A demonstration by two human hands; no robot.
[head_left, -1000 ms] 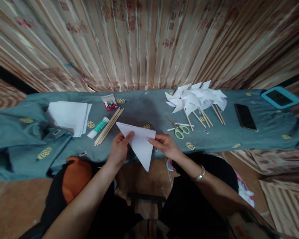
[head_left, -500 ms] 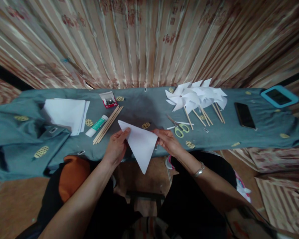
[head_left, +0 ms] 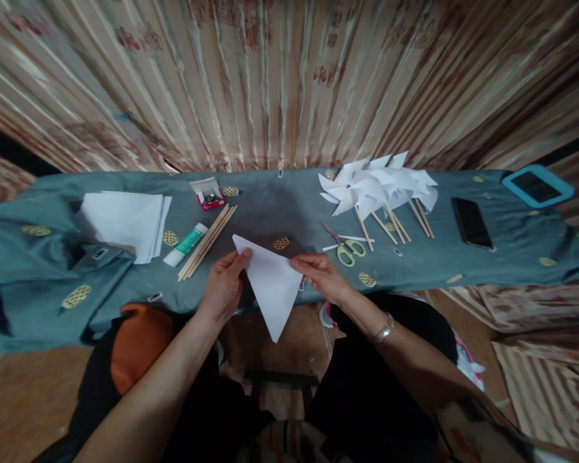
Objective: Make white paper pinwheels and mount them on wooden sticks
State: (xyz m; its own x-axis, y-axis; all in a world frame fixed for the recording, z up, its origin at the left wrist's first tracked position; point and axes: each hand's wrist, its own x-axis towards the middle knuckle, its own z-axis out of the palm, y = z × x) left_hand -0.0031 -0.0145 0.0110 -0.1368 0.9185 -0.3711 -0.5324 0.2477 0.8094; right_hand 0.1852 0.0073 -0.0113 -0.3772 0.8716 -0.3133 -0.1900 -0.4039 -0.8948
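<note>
A white sheet of paper, folded into a triangle, hangs point-down between my hands at the table's near edge. My left hand pinches its left edge, thumb on top. At the upper right corner, my right hand grips the paper between thumb and fingers. Left of my left hand lie several wooden sticks and a green-and-white glue stick. Scissors with light green handles rest beyond my right hand, over a thin white paper strip.
Several white paper pinwheels on sticks lie at the back right. Further right are a black phone and a blue-framed tablet. A small red-and-white box of metal pieces and a stack of white paper are at left.
The folded paper has shifted slightly and its lower tip has swung a little down and left. My right hand has moved slightly left, further over the paper's corner.
</note>
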